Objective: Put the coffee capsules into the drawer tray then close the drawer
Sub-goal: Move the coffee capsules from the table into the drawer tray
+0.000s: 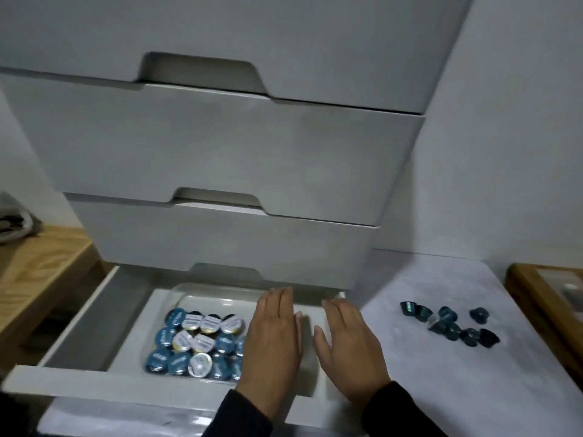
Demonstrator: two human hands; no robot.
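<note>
Hovering flat and empty over the open drawer [104, 386]: left hand [273, 345] and right hand [348, 348], fingers straight. Tray [164, 298] already part filled with capsules [197, 342]; loose capsules [451, 324] lying apart on the white surface [473, 389] to the right, probably next.

My left hand [273, 339] and right hand [348, 345] reach forward side by side, palms down, fingers straight and together, dark sleeves at both wrists.

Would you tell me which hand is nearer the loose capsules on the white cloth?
Right. The right hand is beside the loose capsules; the left hand is farther, over the tray.
</note>
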